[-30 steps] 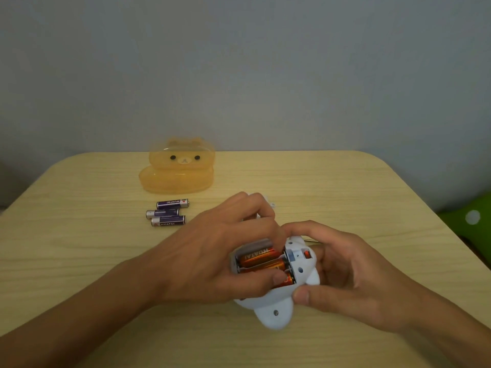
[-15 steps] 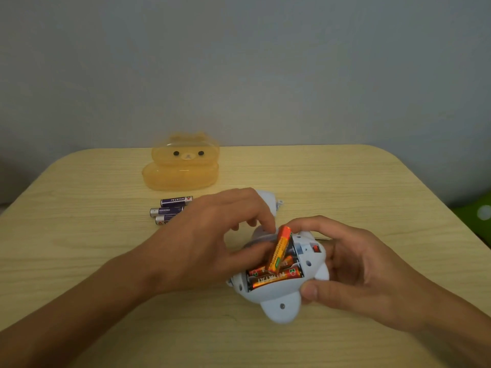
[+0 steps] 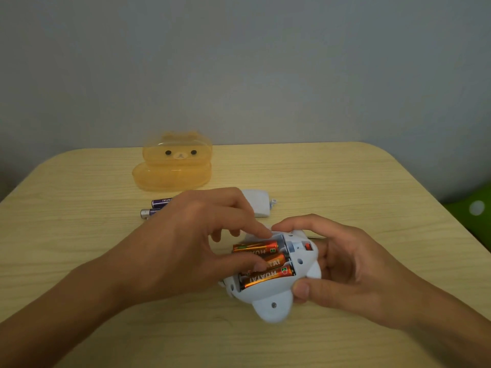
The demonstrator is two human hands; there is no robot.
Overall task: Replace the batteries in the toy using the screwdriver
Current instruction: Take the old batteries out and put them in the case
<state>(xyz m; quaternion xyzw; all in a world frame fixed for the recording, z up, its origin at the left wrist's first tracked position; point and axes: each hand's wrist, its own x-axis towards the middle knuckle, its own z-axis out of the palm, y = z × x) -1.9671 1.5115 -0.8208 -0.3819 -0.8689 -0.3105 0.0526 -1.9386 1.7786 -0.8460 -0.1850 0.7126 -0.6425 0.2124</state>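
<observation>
while right hand (image 3: 353, 269) grips white toy (image 3: 267, 294), left hand (image 3: 191, 243) presses thumb on middle of three orange batteries (image 3: 265, 277) marked "huatai"; purple batteries (image 3: 160, 203) behind, same label.

The table (image 3: 345, 181) has a pale wood-grain top, smooth and matt, with a soft sheen toward its far edge. Near the far left corner, the bear-shaped box (image 3: 172, 166) is translucent orange plastic, glossy and smooth. The toy (image 3: 271, 301), toward the near edge, is white plastic, smooth with a dull satin finish; its small switch (image 3: 308, 246) is red plastic. The orange batteries (image 3: 265, 277) in it wear a shiny, metallic-looking foil wrap. The purple batteries (image 3: 159, 203) have a glossy wrap, and one shows a bright bare-metal end. The loose cover (image 3: 257, 203) is the same matt white plastic. The wall (image 3: 239, 62) looks matt and even.
</observation>
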